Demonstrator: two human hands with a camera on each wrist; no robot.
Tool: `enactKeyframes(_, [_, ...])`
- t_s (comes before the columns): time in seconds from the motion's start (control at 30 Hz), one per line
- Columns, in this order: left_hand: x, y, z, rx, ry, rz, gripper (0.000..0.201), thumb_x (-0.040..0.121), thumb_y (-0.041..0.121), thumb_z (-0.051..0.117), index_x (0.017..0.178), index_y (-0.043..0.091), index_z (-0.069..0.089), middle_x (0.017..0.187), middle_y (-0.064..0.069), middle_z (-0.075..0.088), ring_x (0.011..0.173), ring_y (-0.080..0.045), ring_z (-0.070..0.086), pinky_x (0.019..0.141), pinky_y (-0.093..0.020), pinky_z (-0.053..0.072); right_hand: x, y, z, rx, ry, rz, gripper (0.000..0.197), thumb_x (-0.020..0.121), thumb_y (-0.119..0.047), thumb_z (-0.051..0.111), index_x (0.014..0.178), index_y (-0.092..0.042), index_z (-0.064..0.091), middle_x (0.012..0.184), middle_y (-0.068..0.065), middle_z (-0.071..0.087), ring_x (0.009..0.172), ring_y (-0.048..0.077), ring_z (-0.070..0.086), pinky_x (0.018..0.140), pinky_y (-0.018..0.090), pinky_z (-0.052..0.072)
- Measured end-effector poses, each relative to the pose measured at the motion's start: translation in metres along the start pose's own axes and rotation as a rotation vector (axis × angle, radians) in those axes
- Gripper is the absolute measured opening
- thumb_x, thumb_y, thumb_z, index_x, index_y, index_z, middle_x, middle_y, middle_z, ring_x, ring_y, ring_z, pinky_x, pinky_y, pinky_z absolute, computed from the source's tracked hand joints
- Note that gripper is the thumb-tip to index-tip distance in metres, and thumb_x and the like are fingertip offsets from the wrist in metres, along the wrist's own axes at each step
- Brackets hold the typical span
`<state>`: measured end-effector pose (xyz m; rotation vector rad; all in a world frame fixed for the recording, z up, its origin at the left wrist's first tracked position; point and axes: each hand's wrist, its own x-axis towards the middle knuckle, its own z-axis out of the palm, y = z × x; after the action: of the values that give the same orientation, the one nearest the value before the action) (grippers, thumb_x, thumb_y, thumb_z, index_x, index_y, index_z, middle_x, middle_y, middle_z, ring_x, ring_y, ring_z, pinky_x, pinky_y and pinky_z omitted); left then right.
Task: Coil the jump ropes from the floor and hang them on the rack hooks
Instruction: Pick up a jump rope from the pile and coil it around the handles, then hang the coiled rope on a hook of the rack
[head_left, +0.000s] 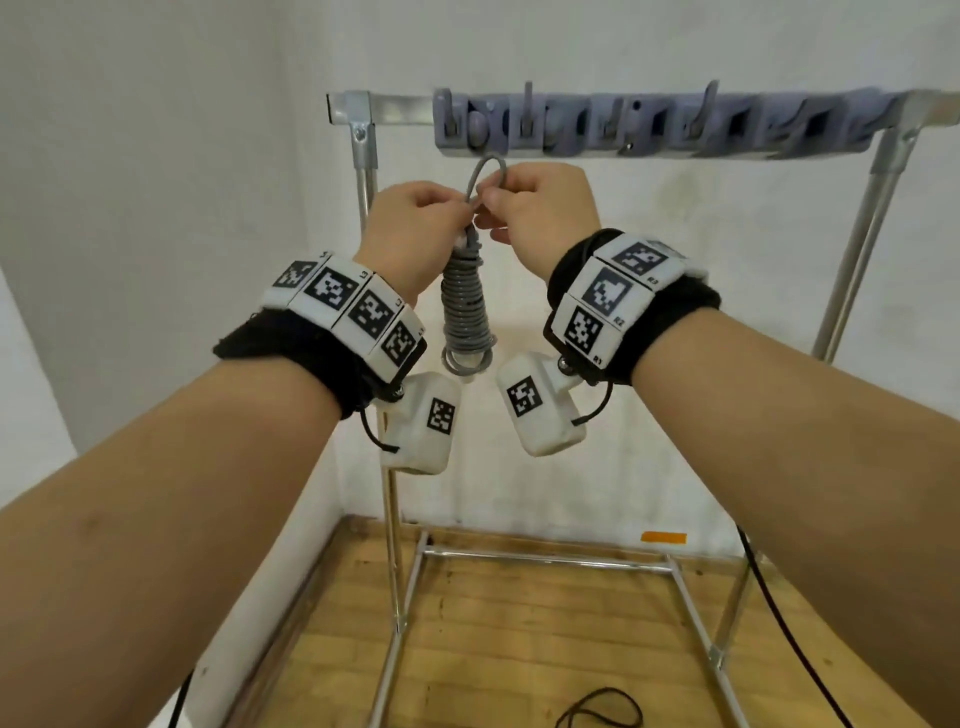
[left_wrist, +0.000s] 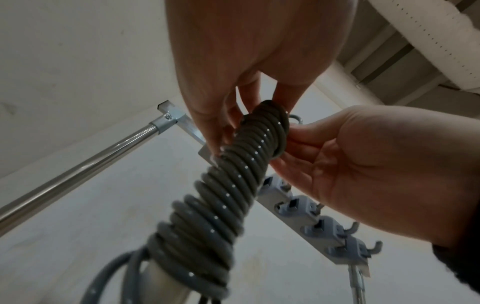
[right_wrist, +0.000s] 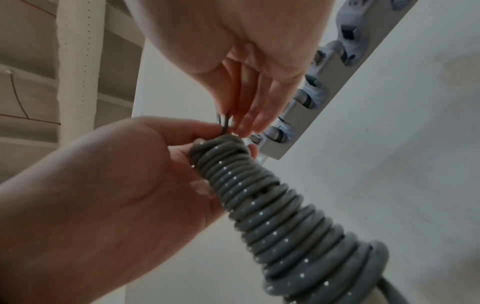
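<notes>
Keep loop (head_left: 487, 174) open and slip over hook (head_left: 528, 111) at 1 o'clock, coils tight. Left hand (head_left: 415, 218) and right hand (head_left: 540, 208) raised together, fingertips pinching loop; rope (head_left: 466, 306) hanging bundled between wrists, below rack (head_left: 363, 111).
</notes>
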<state>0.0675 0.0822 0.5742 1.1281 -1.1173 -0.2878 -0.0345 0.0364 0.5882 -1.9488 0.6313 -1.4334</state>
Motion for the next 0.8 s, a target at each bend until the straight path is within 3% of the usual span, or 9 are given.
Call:
enactKeyframes(0.13, [0.035, 0.014, -0.006, 0.032, 0.057, 0.044, 0.016, 0.081, 0.003, 0.056, 0.074, 0.013, 0.066, 0.065, -0.005, 0.061, 0.071, -0.020, 0.061, 0.075, -0.037, 0.056, 0.035, -0.017, 0.008, 0.084, 0.010, 0.030, 0.028, 0.090, 0.002, 0.050, 0.067, -0.011, 0.058, 0.067, 0.006, 0.062, 0.055, 0.011, 0.059, 0.058, 0.021, 0.054])
enactKeyframes(0.27, [0.066, 0.017, -0.009, 0.007, 0.080, 0.037, 0.015, 0.081, 0.003, 0.053, 0.075, 0.010, 0.065, 0.068, -0.007, 0.062, 0.069, -0.019, 0.061, 0.066, -0.033, 0.056, 0.064, -0.026, 0.017, 0.102, 0.005, 0.029, 0.025, 0.089, 0.007, 0.051, 0.070, -0.008, 0.058, 0.066, 0.010, 0.059, 0.056, 0.016, 0.057, 0.060, 0.025, 0.053])
enactKeyframes(0.33, [0.079, 0.015, -0.008, 0.037, 0.112, 0.059, 0.014, 0.083, 0.007, 0.055, 0.074, 0.013, 0.064, 0.073, -0.006, 0.064, 0.071, -0.019, 0.062, 0.068, -0.035, 0.056, 0.079, -0.025, 0.022, 0.095, 0.037, 0.046, 0.029, 0.088, 0.006, 0.052, 0.065, -0.011, 0.051, 0.069, 0.014, 0.061, 0.059, 0.020, 0.058, 0.060, 0.028, 0.054])
enactKeyframes(0.43, [0.098, 0.011, -0.005, 0.070, 0.188, 0.096, 0.013, 0.084, 0.017, 0.060, 0.072, 0.021, 0.063, 0.069, 0.002, 0.064, 0.068, -0.014, 0.061, 0.069, -0.033, 0.053, 0.099, -0.020, 0.028, 0.120, 0.073, 0.086, 0.023, 0.088, 0.005, 0.052, 0.071, -0.010, 0.048, 0.066, 0.011, 0.061, 0.054, 0.018, 0.059, 0.052, 0.025, 0.053])
enactKeyframes(0.5, [0.108, 0.009, -0.003, 0.069, 0.225, 0.113, 0.013, 0.083, 0.023, 0.062, 0.071, 0.021, 0.063, 0.067, 0.004, 0.063, 0.066, -0.012, 0.061, 0.067, -0.031, 0.054, 0.112, -0.017, 0.033, 0.105, 0.102, 0.121, 0.020, 0.089, 0.004, 0.051, 0.075, -0.011, 0.049, 0.065, 0.011, 0.062, 0.053, 0.017, 0.060, 0.055, 0.029, 0.056])
enactKeyframes(0.57, [0.116, 0.008, -0.003, 0.083, 0.248, 0.122, 0.015, 0.083, 0.025, 0.063, 0.069, 0.021, 0.062, 0.067, 0.004, 0.063, 0.067, -0.013, 0.062, 0.072, -0.033, 0.056, 0.126, -0.015, 0.038, 0.116, 0.118, 0.158, 0.023, 0.089, 0.003, 0.049, 0.071, -0.011, 0.049, 0.061, 0.011, 0.060, 0.048, 0.018, 0.058, 0.054, 0.031, 0.056])
enactKeyframes(0.67, [0.123, 0.006, -0.003, 0.108, 0.253, 0.123, 0.018, 0.082, 0.021, 0.060, 0.064, 0.019, 0.060, 0.066, 0.002, 0.062, 0.071, -0.019, 0.063, 0.076, -0.040, 0.057, 0.137, -0.012, 0.037, 0.075, 0.010, 0.190, 0.030, 0.091, -0.001, 0.047, 0.063, -0.011, 0.047, 0.063, 0.006, 0.058, 0.040, 0.011, 0.054, 0.048, 0.023, 0.052])
enactKeyframes(0.8, [0.122, -0.003, 0.002, 0.148, 0.197, 0.079, 0.022, 0.080, 0.014, 0.058, 0.057, 0.017, 0.056, 0.062, -0.003, 0.058, 0.064, -0.021, 0.057, 0.073, -0.046, 0.055, 0.135, 0.004, 0.027, -0.022, -0.022, 0.157, 0.016, 0.087, -0.012, 0.054, 0.071, -0.016, 0.052, 0.072, 0.001, 0.064, 0.054, 0.008, 0.064, 0.055, 0.022, 0.055])
